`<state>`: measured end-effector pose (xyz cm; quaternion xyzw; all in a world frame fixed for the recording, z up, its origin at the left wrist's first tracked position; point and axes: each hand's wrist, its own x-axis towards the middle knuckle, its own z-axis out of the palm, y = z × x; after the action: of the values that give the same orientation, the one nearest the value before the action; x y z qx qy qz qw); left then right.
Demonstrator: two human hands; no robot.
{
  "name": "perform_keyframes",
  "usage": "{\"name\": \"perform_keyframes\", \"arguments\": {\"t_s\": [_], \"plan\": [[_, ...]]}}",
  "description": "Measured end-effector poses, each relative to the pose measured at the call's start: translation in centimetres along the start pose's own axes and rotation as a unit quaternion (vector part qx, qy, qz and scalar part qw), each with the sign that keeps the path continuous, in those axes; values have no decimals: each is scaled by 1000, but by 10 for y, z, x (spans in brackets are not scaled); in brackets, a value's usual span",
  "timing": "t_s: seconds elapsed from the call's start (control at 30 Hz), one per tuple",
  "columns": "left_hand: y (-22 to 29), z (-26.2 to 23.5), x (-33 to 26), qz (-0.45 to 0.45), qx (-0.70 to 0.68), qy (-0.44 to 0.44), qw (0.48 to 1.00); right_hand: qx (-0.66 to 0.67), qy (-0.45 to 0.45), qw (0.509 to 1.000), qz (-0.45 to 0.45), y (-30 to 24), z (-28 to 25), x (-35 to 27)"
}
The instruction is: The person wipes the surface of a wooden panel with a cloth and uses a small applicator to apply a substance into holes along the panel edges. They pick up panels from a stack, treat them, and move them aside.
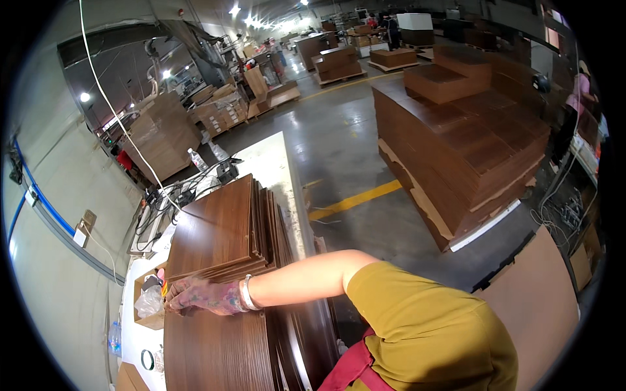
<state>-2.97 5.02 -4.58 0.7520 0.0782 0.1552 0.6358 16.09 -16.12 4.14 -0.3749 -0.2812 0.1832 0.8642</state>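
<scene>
Directly beneath the hand (pixel 205 296) lay the edge where two stacks of brown wood-grain panels met, and that was where we had our reach. Only one of our hands showed, on an arm crossing the picture from the right side to the left; the view did not let us settle which arm it was, since the shoulder and yellow sleeve (pixel 424 326) hid the start of it. The other hand was out of sight.

The hand rested flat, palm down, fingers pointing left, at the near edge of the upper panel stack (pixel 222 228). The fingertips lay against that edge and on the lower panel (pixel 215 352), which spread toward us below the wrist. Whether the fingers were hooked under a panel or merely pressed on it, we could not tell; they looked close together, not spread. A pale band (pixel 248 293) sat on the wrist.

The upper panel stack lay away from the hand, its long axis running from the hand outward and slightly right, across the line of the forearm. Just left of the fingertips stood a small cardboard box (pixel 147 306) holding crumpled plastic, on the white surface (pixel 134 339). Farther along that surface, beyond the stack, lay a tangle of cables (pixel 166 199) and a plastic bottle (pixel 197 159).
</scene>
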Motion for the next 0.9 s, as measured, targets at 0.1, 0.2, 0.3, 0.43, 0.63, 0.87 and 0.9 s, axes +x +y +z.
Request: {"name": "perform_keyframes", "arguments": {"t_s": [0.1,0.2,0.3,0.43,0.63,0.87,0.9], "plan": [[4,5,6,-16,5,30,999,1,-26,999,43,10,-33,33],[11,14,12,-24,8,44,999,-2,-32,996,84,31,-60,59],[14,12,11,-27,11,69,997,-12,-82,990,112,51,-72,74],[14,3,9,-32,11,92,995,-87,-137,986,26,89,-99,73],[-7,-33,2,26,7,82,996,56,-77,979,180,82,-96,55],[-68,-68,-39,97,63,111,987,-6,-67,981,184,68,-79,40],[-51,-53,-38,22,-17,148,989,-12,-76,979,190,68,-79,41]]}}
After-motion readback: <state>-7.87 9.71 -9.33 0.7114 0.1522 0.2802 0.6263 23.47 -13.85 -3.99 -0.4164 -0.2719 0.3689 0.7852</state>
